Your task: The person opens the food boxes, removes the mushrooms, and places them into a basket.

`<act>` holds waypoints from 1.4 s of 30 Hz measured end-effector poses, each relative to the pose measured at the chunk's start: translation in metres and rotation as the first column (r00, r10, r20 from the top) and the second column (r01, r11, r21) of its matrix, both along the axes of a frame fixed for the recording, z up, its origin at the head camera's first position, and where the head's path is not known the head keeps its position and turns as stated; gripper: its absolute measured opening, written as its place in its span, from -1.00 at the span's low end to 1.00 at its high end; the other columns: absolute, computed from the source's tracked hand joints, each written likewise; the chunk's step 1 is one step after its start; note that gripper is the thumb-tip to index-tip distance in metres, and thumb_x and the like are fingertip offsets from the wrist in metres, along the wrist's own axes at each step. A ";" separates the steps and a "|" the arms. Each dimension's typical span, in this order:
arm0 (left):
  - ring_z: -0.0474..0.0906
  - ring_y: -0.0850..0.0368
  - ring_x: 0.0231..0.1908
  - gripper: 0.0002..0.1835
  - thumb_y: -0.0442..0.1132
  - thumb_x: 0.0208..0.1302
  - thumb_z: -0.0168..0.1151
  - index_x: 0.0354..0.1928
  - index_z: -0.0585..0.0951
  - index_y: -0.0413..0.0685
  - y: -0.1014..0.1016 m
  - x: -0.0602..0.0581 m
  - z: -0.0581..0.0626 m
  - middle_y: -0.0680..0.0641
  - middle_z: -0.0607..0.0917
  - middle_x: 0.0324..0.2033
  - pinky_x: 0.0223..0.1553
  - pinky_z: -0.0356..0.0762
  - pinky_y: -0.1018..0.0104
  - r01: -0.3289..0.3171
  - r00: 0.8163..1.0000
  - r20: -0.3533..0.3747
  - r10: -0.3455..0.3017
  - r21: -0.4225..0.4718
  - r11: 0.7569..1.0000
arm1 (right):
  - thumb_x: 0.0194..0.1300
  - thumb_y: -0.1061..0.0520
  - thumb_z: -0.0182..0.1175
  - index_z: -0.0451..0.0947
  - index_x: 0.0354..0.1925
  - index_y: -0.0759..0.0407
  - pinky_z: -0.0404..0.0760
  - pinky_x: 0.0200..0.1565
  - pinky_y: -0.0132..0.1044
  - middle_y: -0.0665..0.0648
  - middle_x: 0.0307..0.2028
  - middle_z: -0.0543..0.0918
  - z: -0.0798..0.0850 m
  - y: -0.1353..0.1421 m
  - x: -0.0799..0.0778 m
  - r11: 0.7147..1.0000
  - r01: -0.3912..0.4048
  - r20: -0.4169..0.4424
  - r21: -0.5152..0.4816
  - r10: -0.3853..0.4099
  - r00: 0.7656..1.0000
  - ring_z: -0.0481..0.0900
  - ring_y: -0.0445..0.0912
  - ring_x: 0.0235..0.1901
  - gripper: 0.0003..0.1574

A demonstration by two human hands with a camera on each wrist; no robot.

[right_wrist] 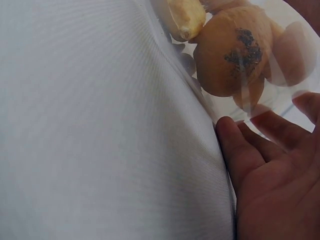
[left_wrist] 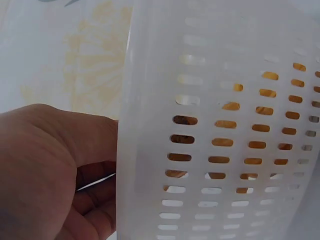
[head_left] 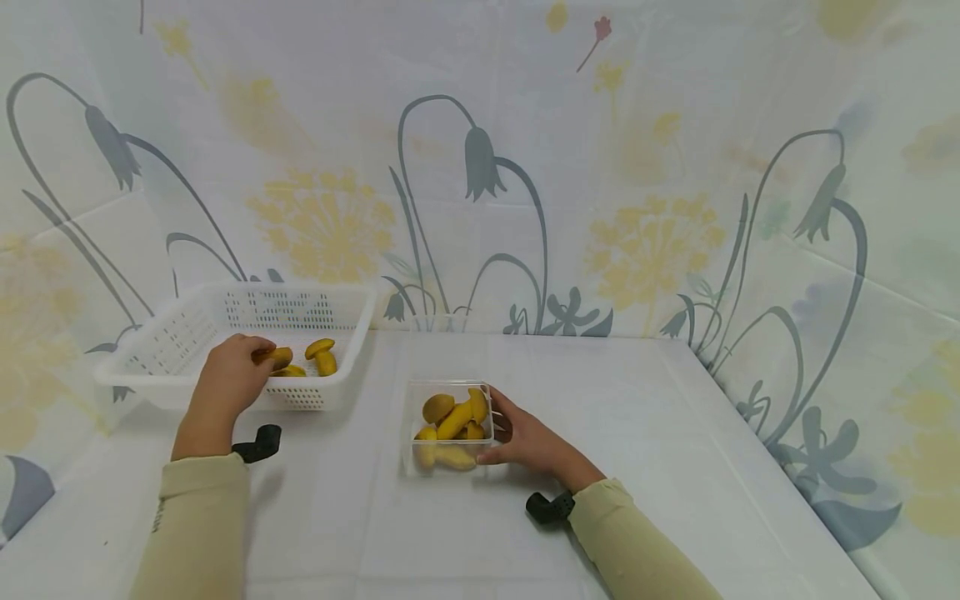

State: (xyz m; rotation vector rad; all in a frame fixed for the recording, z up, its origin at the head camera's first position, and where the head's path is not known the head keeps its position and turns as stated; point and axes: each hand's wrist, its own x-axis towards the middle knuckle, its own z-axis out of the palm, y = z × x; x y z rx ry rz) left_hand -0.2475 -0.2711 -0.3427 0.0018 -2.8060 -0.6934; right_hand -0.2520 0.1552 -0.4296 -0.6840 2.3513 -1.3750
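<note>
My left hand (head_left: 232,375) reaches over the near side of a white perforated basket (head_left: 165,381) and pinches a yellow-brown mushroom (head_left: 281,358). In the left wrist view its fingertips are hidden behind the basket wall (left_wrist: 150,150). Another mushroom (head_left: 325,362) lies in the basket to the right of that hand. My right hand (head_left: 528,437) holds the right side of a clear plastic box (head_left: 411,454), thumb toward the front and fingers toward the back. Several yellow mushrooms (head_left: 453,422) are piled in the box. One brown cap (right_wrist: 232,50) shows dark specks through the clear wall.
Both stand on a white-covered table (head_left: 637,400), the basket at the back left and the box near the middle. Behind the box a faint clear panel (head_left: 438,323) rises. A flower-printed sheet (head_left: 480,167) hangs behind. Each wrist wears a black device (head_left: 551,507).
</note>
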 end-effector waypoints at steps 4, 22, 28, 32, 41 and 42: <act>0.39 -0.39 0.05 -0.63 -0.28 0.38 0.03 0.11 0.52 -0.39 -0.003 0.001 -0.001 -0.45 0.47 0.05 0.09 0.41 -0.28 -0.026 0.999 0.037 0.026 0.014 1.000 | -0.01 -0.10 0.50 -0.22 0.54 -0.21 0.31 0.37 -0.06 0.07 0.51 0.06 0.000 0.000 0.000 1.000 0.006 -0.004 0.009 -0.006 1.000 0.22 0.04 0.43 0.41; 0.39 -0.42 0.05 -0.59 -0.26 0.37 -0.01 0.12 0.50 -0.44 -0.009 0.003 0.000 -0.49 0.46 0.06 0.02 0.45 -0.25 -0.088 0.995 0.052 0.086 0.043 0.995 | 0.00 -0.10 0.50 -0.22 0.53 -0.28 0.32 0.36 -0.07 0.04 0.51 0.05 -0.003 0.001 -0.002 1.000 0.008 -0.007 0.015 -0.008 1.000 0.23 0.02 0.43 0.40; 0.41 -0.39 0.00 -0.56 -0.22 0.39 0.02 0.15 0.47 -0.44 -0.008 0.002 0.001 -0.48 0.48 0.02 0.01 0.46 -0.24 -0.095 0.993 0.067 0.092 0.036 0.995 | 0.02 -0.09 0.49 -0.23 0.54 -0.25 0.32 0.36 -0.07 0.05 0.52 0.02 -0.003 0.001 -0.002 1.000 -0.003 -0.017 0.012 0.004 1.000 0.21 0.03 0.44 0.39; 0.37 -0.40 0.01 -0.55 -0.23 0.37 0.01 0.17 0.46 -0.43 -0.007 0.001 0.001 -0.47 0.42 0.03 0.02 0.44 -0.27 -0.101 0.993 0.064 0.098 0.051 0.994 | 0.01 -0.10 0.49 -0.24 0.54 -0.25 0.32 0.36 -0.07 0.04 0.52 0.02 -0.003 0.001 -0.003 1.000 -0.004 -0.018 0.010 0.004 1.000 0.21 0.02 0.44 0.40; 0.36 -0.43 0.07 -0.58 -0.28 0.33 0.03 0.16 0.48 -0.39 0.004 0.001 0.004 -0.48 0.42 0.07 0.09 0.40 -0.28 -0.066 0.998 0.003 0.066 0.004 0.998 | 0.00 -0.13 0.50 -0.23 0.54 -0.22 0.32 0.36 -0.08 0.05 0.51 0.06 -0.003 0.000 -0.002 1.000 0.012 -0.012 0.028 -0.011 1.000 0.22 0.02 0.44 0.40; 0.37 -0.42 0.06 -0.59 -0.28 0.35 0.03 0.16 0.48 -0.39 0.007 0.002 0.004 -0.48 0.43 0.06 0.09 0.41 -0.28 -0.062 0.998 0.001 0.062 0.001 0.998 | 0.00 -0.13 0.50 -0.23 0.54 -0.22 0.32 0.36 -0.08 0.05 0.51 0.06 -0.002 0.000 -0.002 0.999 0.012 -0.013 0.030 -0.012 1.000 0.22 0.02 0.44 0.41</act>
